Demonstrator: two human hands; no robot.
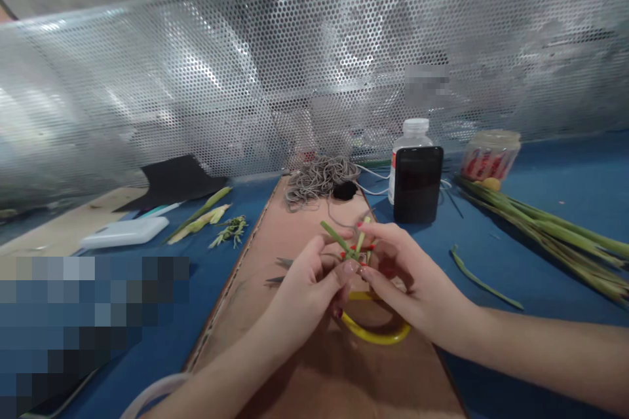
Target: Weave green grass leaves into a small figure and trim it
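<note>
Brown wooden board (314,366) on a blue tabletop (550,249), perforated metal screen (196,78) behind. Over the board, left hand (309,285) and right hand (407,275) both pinch short green stems (339,241), partly hiding a yellow plastic loop (376,335).

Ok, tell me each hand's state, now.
Left hand: closed, pinching the green stems.
Right hand: closed, pinching the same green stems.

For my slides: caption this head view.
The left hand and right hand pinch green stem pieces above a brown board, yellow loop beneath.
</note>
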